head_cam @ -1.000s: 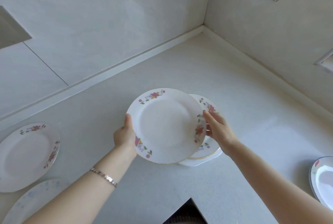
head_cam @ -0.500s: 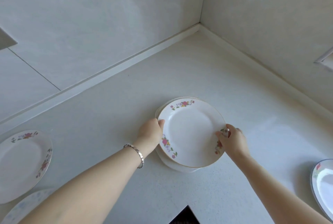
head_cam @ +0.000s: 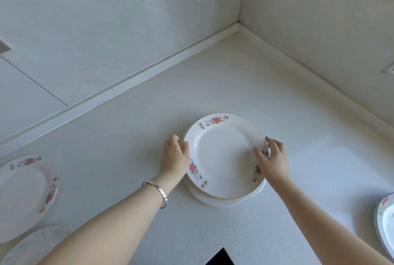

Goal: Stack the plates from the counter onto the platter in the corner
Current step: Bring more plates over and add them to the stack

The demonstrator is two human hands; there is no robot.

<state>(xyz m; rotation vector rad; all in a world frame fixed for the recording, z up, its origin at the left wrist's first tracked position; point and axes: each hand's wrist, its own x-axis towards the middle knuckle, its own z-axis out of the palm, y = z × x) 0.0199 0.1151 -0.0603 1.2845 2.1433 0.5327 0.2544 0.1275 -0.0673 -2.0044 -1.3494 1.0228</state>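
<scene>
A white floral plate [head_cam: 223, 153] with a gold rim lies on top of the stack on the white platter [head_cam: 215, 201] in the counter's corner area. Another plate's edge peeks out beneath it at the left. My left hand [head_cam: 174, 158] grips the top plate's left rim, thumb on top. On the right rim rests my right hand [head_cam: 271, 161], its thumb on the plate's face and its fingers curled around the edge. Only the platter's front edge shows.
A matching floral plate [head_cam: 25, 194] lies at the far left, with a pale blue-patterned plate [head_cam: 32, 245] in front of it. A blue-rimmed plate [head_cam: 387, 222] sits at the right edge. Walls meet behind the stack; a dark corner [head_cam: 219, 258] juts in below.
The floral plate went from tilted in the air to the right and down onto the stack. Both hands stayed on its rims, and the right thumb now lies on its face.
</scene>
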